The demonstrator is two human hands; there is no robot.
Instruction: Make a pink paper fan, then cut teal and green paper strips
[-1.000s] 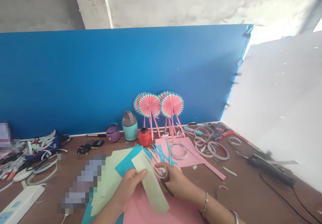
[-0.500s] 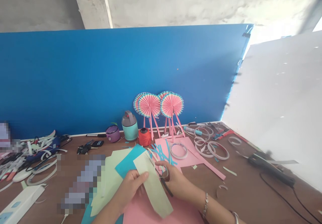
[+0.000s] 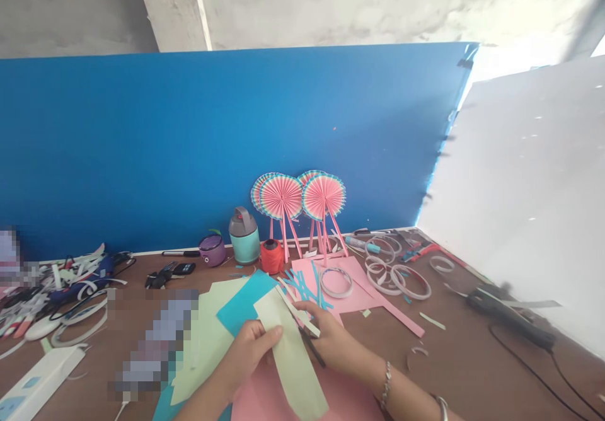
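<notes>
My left hand (image 3: pixel 255 348) pinches a long pale green paper strip (image 3: pixel 297 364) between thumb and fingers, tilted over the sheets below. My right hand (image 3: pixel 326 333) is closed around what looks like scissors (image 3: pixel 312 347); only a slim dark part shows beside the paper, and the rest is hidden by fingers and paper. A narrow pale sliver (image 3: pixel 305 319) stands along the strip's right edge, against my right fingers. Underneath are a pink sheet (image 3: pixel 258 389), a blue sheet (image 3: pixel 243 304) and pale green sheets (image 3: pixel 208 333).
Pink folding paper fans (image 3: pixel 281 197) stand against the blue partition (image 3: pixel 189 144). Before them are a teal container (image 3: pixel 244 244), a red object (image 3: pixel 271 257) and blue paper slivers (image 3: pixel 302 288). Tape rolls (image 3: pixel 410 282) and a corded black tool (image 3: pixel 505 320) lie right; a power strip (image 3: pixel 40 386) lies left.
The narrow sliver now stands apart from the strip's right edge, over my right fingers. Both hands and the paper strip have shifted very slightly.
</notes>
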